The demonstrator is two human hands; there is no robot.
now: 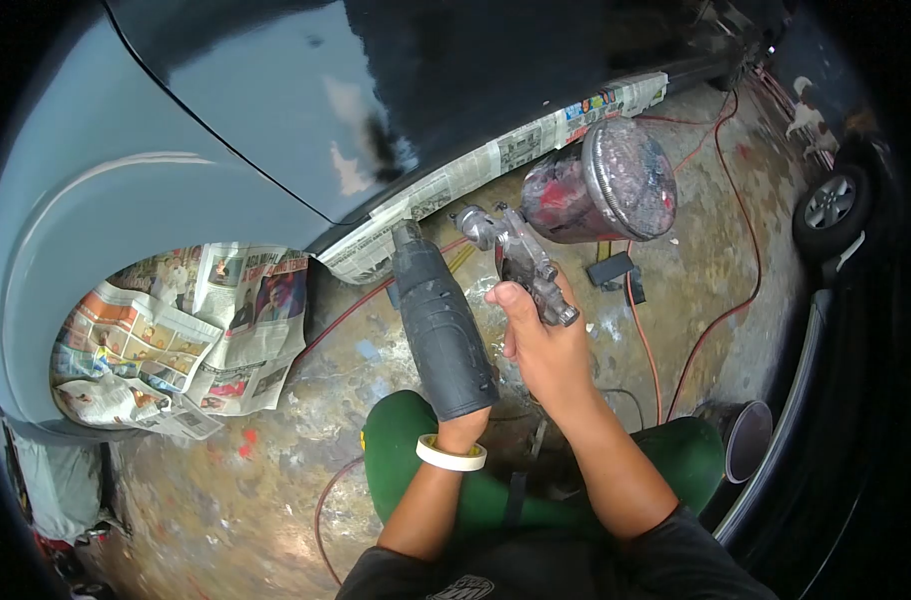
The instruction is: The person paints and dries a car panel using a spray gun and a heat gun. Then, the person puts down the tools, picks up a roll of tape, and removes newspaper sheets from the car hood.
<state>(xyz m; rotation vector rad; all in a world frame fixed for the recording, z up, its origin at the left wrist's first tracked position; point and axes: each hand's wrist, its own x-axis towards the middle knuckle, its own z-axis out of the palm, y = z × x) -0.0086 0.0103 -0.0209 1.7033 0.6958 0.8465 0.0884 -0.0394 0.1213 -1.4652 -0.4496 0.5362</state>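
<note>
My left hand [464,430] is under the rear end of a dark heat gun [441,330], whose nozzle points toward the car's lower edge. The heat gun's body hides most of its fingers. A roll of masking tape [452,454] sits around my left wrist. My right hand [546,345] is closed around a metal spray gun [521,260], with the thumb on its near side. A paint-stained cup [604,185] is attached to the spray gun and points to the upper right.
A car body [226,110] spans the upper left, with newspaper [246,330] over its wheel arch and masking paper [476,170] along its sill. Red hoses [741,200] cross the stained floor. At right are a dark vehicle's wheel [832,203] and a bucket [749,442].
</note>
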